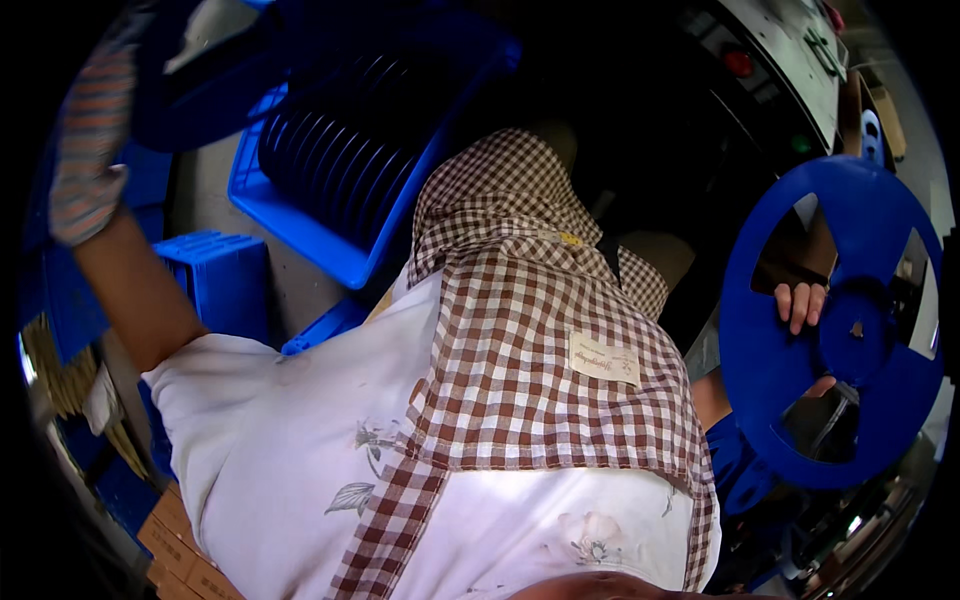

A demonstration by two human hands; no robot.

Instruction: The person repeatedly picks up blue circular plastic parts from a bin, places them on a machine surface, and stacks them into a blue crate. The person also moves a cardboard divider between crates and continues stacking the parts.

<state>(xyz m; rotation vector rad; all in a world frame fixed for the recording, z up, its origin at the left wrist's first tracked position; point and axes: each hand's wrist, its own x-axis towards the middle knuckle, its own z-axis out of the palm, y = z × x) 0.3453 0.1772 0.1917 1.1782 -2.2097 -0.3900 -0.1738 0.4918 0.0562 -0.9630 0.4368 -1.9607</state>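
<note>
A large blue plastic reel [758,250] with window-like cutouts stands on edge at the right. My bare right hand [802,305] grips it near the hub. Its fingers show through one cutout and another fingertip through a lower one; the palm is hidden behind the reel. At the upper left my left hand [88,185], in a striped knit glove, is raised at the edge of another dark blue reel [215,95]. Its fingertips fade into shadow, but the hand appears closed on that rim. That reel overlaps a blue bin [300,235] holding a row of dark discs [340,160].
Another blue crate [222,280] sits left of the bin. Cardboard boxes [185,545] are at the lower left. A dark machine with a red button [737,64] and a pale tabletop [790,60] stand at the upper right. Cluttered metal parts lie at the lower right.
</note>
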